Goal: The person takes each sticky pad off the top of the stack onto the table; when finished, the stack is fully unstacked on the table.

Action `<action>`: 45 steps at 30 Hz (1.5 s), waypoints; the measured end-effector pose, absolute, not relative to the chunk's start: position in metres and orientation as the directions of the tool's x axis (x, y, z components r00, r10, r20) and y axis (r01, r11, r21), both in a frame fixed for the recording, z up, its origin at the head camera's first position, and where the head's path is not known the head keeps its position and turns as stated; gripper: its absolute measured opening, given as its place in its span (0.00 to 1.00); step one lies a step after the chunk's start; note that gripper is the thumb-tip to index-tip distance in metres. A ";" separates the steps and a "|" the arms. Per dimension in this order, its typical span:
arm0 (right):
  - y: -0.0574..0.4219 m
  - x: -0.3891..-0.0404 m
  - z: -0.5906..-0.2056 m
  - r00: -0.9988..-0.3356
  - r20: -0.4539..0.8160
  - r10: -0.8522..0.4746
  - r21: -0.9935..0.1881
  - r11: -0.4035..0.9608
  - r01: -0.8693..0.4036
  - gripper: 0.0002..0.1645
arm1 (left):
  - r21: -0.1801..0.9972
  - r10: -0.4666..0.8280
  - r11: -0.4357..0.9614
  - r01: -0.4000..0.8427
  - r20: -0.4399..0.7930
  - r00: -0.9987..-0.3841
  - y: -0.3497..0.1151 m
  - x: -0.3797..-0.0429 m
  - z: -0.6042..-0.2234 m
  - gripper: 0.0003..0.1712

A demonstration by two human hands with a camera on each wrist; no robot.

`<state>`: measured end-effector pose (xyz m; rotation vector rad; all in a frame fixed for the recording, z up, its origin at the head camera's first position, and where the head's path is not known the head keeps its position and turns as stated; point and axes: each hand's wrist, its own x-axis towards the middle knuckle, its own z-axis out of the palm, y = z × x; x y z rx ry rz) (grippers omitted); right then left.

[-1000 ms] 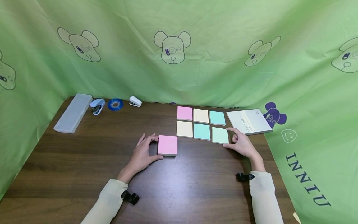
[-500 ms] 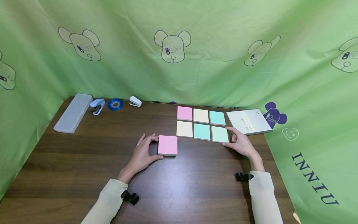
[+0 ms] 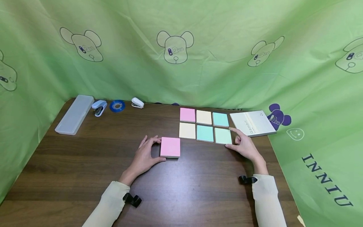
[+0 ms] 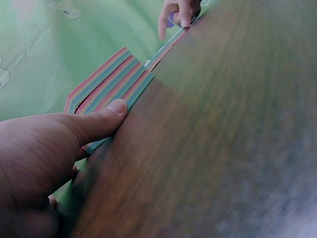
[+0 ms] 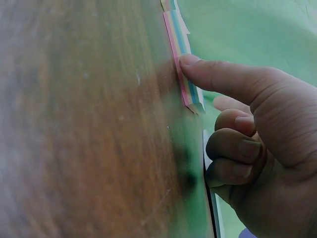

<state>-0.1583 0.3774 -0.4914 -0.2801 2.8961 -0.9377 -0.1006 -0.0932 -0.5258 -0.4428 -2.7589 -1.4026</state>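
Note:
My left hand (image 3: 145, 154) grips a thick stack of sticky note pads (image 3: 170, 147) by its left side, thumb at the front corner and fingers at the back. The stack is pink on top, and striped layers show along its edge in the left wrist view. My right hand (image 3: 246, 145) pinches a thin pale green sticky note pad (image 3: 222, 136) between thumb and index finger, its other fingers curled. The thumb (image 5: 190, 60) lies on the pad's striped edge in the right wrist view. That pad ends the front row, beside a teal pad (image 3: 204, 133) and a cream pad (image 3: 187, 130).
Behind that row lie a pink pad (image 3: 187, 114), a cream pad (image 3: 204, 117) and a teal pad (image 3: 220, 119). A notebook (image 3: 252, 123) is at the right. Along the back left are a plastic case (image 3: 75, 115), a blue stapler (image 3: 99, 107), blue tape (image 3: 117, 106) and a white stapler (image 3: 137, 102).

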 end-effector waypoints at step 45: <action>0.248 -0.132 -0.483 -0.892 0.190 -0.410 -0.685 0.596 -0.419 0.42 | 0.787 0.258 0.536 0.306 0.193 -0.947 -0.096 -0.101 -0.531 0.41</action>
